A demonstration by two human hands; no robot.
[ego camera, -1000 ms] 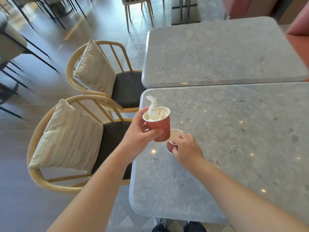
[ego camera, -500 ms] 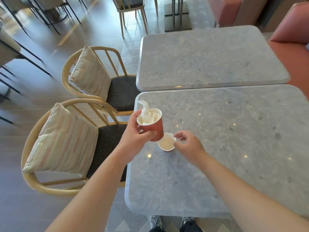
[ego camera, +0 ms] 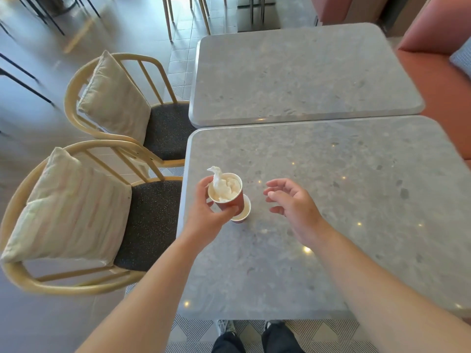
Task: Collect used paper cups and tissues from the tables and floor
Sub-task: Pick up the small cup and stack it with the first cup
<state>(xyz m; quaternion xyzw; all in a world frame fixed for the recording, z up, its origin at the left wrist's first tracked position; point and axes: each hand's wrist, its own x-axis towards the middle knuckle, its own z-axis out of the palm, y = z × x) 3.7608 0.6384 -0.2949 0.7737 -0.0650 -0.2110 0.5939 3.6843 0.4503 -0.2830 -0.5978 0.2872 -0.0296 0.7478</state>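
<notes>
1. The left hand (ego camera: 204,220) grasps a red cup (ego camera: 226,193) stuffed with tissue (ego camera: 223,182), held above the table's (ego camera: 331,200) left edge.
2. The right hand (ego camera: 293,207) hovers over the table, released, fingers loosely curved, holding nothing.
3. A second cup (ego camera: 243,212) stands upright on the table, just behind and partly hidden by the held one.
4. Two cushioned chairs (ego camera: 84,217) stand to the left; another table (ego camera: 300,70) adjoins beyond.

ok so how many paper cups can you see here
2: a tissue-stuffed red cup held in the left hand, and an empty cup on the near table partly behind it.
</notes>
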